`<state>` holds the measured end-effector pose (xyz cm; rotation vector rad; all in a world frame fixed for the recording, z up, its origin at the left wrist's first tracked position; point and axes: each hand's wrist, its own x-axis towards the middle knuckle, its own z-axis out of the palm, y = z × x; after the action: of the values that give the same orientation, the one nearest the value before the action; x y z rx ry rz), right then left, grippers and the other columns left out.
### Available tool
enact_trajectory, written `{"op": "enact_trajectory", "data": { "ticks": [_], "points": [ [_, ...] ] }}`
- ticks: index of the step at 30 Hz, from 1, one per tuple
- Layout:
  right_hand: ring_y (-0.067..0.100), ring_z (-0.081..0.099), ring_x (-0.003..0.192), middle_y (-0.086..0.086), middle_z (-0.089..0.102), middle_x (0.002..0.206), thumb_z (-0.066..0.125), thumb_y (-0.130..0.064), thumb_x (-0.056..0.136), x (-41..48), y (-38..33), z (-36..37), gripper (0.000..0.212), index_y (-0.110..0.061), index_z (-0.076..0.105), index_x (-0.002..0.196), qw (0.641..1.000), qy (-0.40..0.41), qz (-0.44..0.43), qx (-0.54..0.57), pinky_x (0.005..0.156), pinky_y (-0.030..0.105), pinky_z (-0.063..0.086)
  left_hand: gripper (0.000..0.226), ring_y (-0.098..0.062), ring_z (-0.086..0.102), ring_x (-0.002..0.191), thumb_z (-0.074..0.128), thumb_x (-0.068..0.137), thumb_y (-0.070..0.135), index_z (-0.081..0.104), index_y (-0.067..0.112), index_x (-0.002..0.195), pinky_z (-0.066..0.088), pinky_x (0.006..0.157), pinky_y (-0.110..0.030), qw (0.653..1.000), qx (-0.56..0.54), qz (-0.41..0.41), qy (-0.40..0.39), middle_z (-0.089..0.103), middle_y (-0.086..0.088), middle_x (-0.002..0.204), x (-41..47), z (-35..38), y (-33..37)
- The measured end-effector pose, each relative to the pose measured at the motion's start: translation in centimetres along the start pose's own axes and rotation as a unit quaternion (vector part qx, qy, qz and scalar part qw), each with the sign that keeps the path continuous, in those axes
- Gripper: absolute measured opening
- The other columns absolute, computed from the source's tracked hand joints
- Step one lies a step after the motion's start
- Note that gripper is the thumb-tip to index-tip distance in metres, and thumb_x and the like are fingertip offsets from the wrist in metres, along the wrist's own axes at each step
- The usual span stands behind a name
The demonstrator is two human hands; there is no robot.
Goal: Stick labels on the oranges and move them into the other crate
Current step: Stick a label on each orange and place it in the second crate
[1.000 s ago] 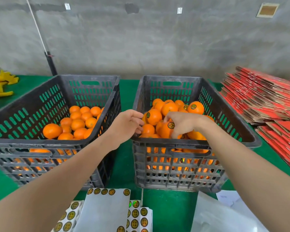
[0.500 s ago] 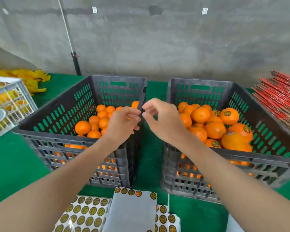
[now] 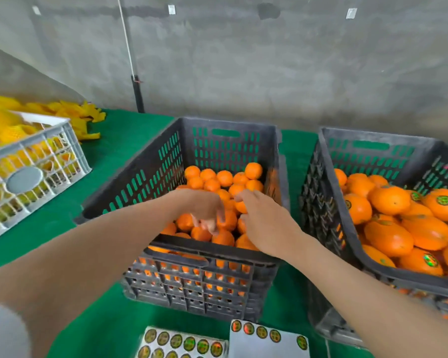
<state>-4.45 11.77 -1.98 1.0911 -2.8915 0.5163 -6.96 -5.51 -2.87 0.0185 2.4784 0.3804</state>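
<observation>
Left of the left hand (image 3: 204, 210) stands a pale crate (image 3: 31, 174) of yellow fruit; below both hands, label sheets (image 3: 184, 344) lie on the green cloth (image 3: 109, 156). Right of the right hand (image 3: 267, 223), the dark right crate (image 3: 373, 151) holds labelled oranges (image 3: 442, 205). Both hands reach over the near rim of the left crate (image 3: 217, 251) onto its unlabelled oranges (image 3: 225, 178). The left hand is blurred, fingers curled downward; its grasp cannot be told. The right hand lies palm-down with fingers (image 3: 243, 197) touching fruit, whether gripping cannot be told.
</observation>
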Motion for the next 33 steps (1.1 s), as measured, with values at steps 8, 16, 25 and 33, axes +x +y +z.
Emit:
{"op": "enact_trajectory", "data": {
  "ticks": [8, 16, 25, 33],
  "points": [
    [0.028, 0.049, 0.112, 0.005, 0.047, 0.127, 0.042, -0.015, 0.096, -0.2, -0.4, -0.4, 0.032, -0.019, 0.041, 0.128, 1.000, -0.008, 0.009, 0.029, 0.087, 0.044, 0.044, 0.041, -0.025, 0.052, 0.113, 0.048, 0.098, 0.016, 0.041, 0.003, 0.136, 0.046, 0.093, -0.033, 0.975, 0.072, -0.013, -0.212, 0.048, -0.013, 0.137, 4.9, 5.0, 1.2],
    [0.022, 0.049, 0.114, 0.009, 0.055, 0.123, 0.041, 0.003, 0.091, -0.2, 0.5, -0.2, 0.040, -0.012, 0.048, 0.127, 0.982, 0.081, 0.032, 0.165, 0.093, 0.037, 0.044, 0.066, -0.027, 0.056, 0.116, 0.072, 0.079, 0.004, 0.042, 0.021, 0.135, 0.056, 0.085, -0.039, 0.958, -0.244, 0.104, -0.107, 0.035, -0.007, 0.147, -0.8, -0.6, -0.4],
    [0.013, 0.056, 0.086, 0.005, 0.063, 0.092, 0.044, 0.012, 0.090, -2.5, 0.0, -1.0, 0.024, 0.003, 0.065, 0.097, 0.917, 0.265, -0.022, 0.298, 0.078, 0.011, 0.045, 0.071, -0.029, 0.062, 0.108, 0.071, 0.059, -0.009, 0.056, 0.030, 0.115, 0.053, 0.089, -0.046, 0.833, -0.480, 0.270, 0.054, 0.056, -0.004, 0.124, -10.8, 1.6, 1.4],
    [0.018, 0.055, 0.062, 0.008, 0.059, 0.074, 0.052, -0.010, 0.094, -11.8, 1.1, -0.4, 0.011, -0.012, 0.059, 0.085, 0.862, 0.279, 0.066, 0.419, 0.055, 0.030, 0.044, 0.068, -0.018, 0.065, 0.099, 0.084, 0.048, 0.015, 0.056, 0.044, 0.103, 0.056, 0.075, -0.034, 0.793, -0.503, 0.295, 0.176, 0.063, 0.015, 0.108, -14.6, 9.0, 7.1]
  ]
}}
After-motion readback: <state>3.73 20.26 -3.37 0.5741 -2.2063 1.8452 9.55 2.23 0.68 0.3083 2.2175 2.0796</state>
